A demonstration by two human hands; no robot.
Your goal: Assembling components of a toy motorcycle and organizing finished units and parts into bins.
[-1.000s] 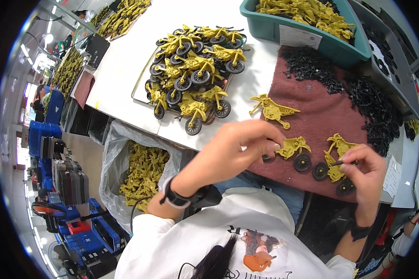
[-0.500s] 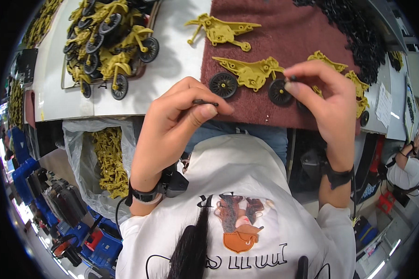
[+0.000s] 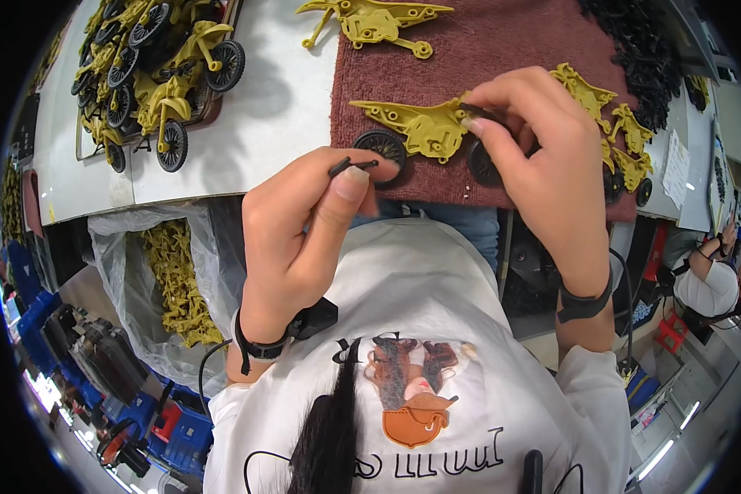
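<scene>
- One yellow bike frame [image 3: 428, 132], two black wheels [image 3: 375, 144] at its ends, both partly covered; lies on maroon cloth [image 3: 486, 49].
- One wheel-less frame [image 3: 379, 22] beyond it.
- Long axis: roughly left-right; tapered tail points left.
- Appearance: moulded, ribbed, round holes.
- Left hand [image 3: 292, 226]: thumb and finger pinched on one small black part [image 3: 342, 166].
- Right hand [image 3: 547, 152]: pinching one dark piece [image 3: 473, 109] at frame's right end; contact with frame unclear.
</scene>
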